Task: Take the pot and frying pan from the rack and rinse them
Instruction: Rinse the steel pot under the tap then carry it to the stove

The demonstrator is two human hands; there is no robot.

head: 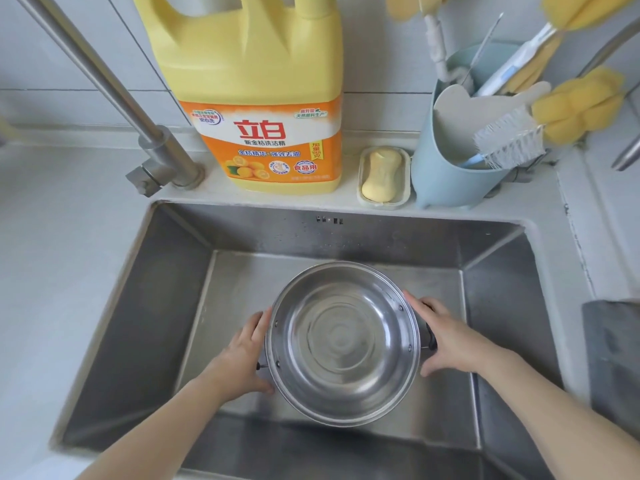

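Faucet [152,147] standing beyond our left hand [242,358], which is gripping one side handle of the pot [343,344]. Pot, mouth up, sitting between our hands inside the sink [156,306]. Right hand [450,337] gripping the opposite handle. Detergent jug [256,98], soap dish [384,176], and brush holder [450,161] lining the ledge beyond.

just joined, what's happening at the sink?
A person holds a steel pot over the sink, left hand and right hand each gripping a side handle. The pot sits upright with its opening facing the camera. The faucet angles off to the left and no water is visible running. No frying pan is in view. Detergent and soap stand on the back ledge.
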